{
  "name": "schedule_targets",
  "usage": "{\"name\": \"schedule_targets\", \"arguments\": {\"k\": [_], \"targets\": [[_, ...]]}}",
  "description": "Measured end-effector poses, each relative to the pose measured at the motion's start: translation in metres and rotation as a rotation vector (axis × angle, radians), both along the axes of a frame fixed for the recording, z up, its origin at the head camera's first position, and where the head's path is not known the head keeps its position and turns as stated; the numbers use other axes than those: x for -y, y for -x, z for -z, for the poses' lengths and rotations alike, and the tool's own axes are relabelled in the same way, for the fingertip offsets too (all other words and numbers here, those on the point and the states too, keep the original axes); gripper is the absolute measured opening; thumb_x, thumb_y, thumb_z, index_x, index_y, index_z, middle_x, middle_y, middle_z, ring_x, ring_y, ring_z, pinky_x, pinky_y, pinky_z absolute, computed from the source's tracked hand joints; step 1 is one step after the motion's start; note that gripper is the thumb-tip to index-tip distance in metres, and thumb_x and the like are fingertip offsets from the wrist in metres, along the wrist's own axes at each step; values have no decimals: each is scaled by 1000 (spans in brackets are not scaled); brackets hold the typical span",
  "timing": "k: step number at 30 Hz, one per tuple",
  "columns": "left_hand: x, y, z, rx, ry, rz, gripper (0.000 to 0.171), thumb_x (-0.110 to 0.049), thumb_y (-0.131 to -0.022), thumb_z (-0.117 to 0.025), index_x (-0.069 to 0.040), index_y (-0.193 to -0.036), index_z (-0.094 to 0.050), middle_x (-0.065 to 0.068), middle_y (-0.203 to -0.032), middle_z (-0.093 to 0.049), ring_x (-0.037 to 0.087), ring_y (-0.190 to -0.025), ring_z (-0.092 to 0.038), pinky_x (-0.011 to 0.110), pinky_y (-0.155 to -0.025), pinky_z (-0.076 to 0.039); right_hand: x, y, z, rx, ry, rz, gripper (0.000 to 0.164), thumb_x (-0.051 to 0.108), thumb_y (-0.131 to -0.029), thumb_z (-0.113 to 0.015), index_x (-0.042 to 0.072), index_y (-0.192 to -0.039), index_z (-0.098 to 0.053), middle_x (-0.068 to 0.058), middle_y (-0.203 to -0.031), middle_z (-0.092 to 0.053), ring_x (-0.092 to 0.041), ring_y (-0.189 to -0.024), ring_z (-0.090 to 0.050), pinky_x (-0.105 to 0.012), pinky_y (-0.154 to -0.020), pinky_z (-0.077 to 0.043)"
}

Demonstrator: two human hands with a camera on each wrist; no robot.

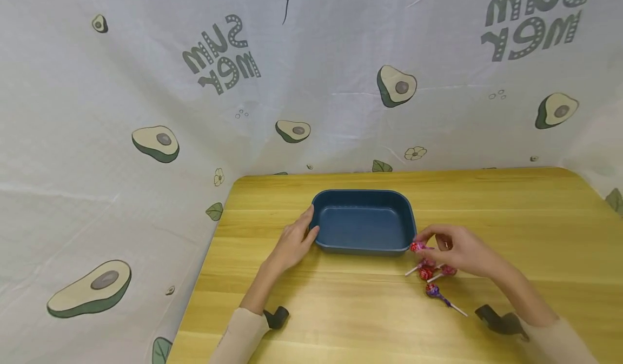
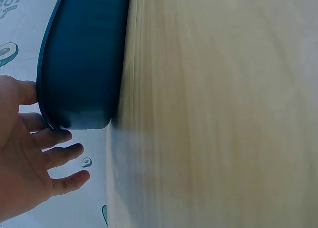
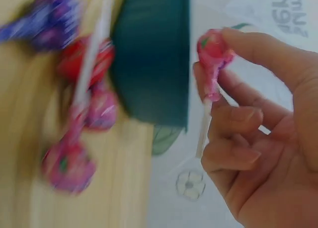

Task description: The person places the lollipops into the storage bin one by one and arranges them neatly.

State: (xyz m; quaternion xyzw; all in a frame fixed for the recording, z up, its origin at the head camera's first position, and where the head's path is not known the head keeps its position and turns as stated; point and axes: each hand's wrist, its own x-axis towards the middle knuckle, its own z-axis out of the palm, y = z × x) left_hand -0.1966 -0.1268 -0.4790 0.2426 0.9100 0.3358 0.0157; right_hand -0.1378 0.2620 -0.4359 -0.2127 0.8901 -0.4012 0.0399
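Note:
A dark blue rectangular dish (image 1: 362, 226) with rounded corners stands on the table. My left hand (image 1: 292, 243) holds its left end; in the left wrist view the thumb is at the rim and the fingers (image 2: 67, 156) spread along the end wall. My right hand (image 1: 459, 249) is by the dish's front right corner. Thumb and index finger pinch a pink-wrapped lollipop (image 3: 214, 56) by its head, its white stick hanging down. Just below that hand lie several more lollipops: a red one (image 1: 426, 273), a pink one (image 1: 449, 270) and a purple-blue one (image 1: 432, 290).
The wooden table (image 1: 350, 310) has its far edge just behind the dish. A pale curtain (image 1: 331, 83) printed with avocados hangs behind and to the left of it. Dark wrist-camera mounts (image 1: 276, 317) stick out at both of my sleeves.

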Motion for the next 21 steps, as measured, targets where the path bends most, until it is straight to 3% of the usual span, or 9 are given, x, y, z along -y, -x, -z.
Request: {"name": "schedule_targets", "arguments": {"k": [4, 10, 12, 17, 21], "targets": [[-1, -1, -2, 8, 6, -3, 61, -28, -112, -45, 0, -163, -24, 15, -170, -26, 30, -157, -30, 49, -127, -32, 16, 10, -13, 97, 64, -14, 25, 21, -99, -71, 11, -121, -74, -5, -91, -70, -9, -53, -45, -25, -45, -37], [-1, 0, -1, 37, 29, -13, 62, -31, -113, -42, -3, -164, -22, 12, -172, -24, 28, -158, -28, 50, -129, -30, 51, 41, -20, 245, 48, 107, 30, 36, -99, -71, 10, -115, -75, -10, -108, -76, -12, -78, -64, -24, -61, -46], [0, 0, 0, 50, 35, -19, 62, -32, -113, -42, -4, -164, -22, 10, -172, -23, 28, -159, -27, 51, -129, -28, 63, 52, -20, 267, 40, 143, 35, 37, -99, -71, 7, -116, -75, -9, -106, -78, -14, -80, -63, -26, -64, -48], [0, 0, -1, 47, 27, -16, 62, -31, -113, -43, -4, -164, -22, 11, -172, -24, 31, -158, -28, 51, -129, -29, 88, 72, -20, 324, 47, 227, 37, 35, -98, -72, 3, -117, -77, -6, -86, -76, -14, -56, -41, -27, -53, -36], [-1, -1, -1, 43, 14, -13, 62, -30, -112, -44, -2, -164, -23, 13, -171, -25, 31, -158, -29, 50, -129, -30, 104, 80, -18, 383, 75, 247, 31, 29, -97, -73, 2, -112, -79, -7, -83, -74, -11, -49, -35, -27, -50, -32]]}}
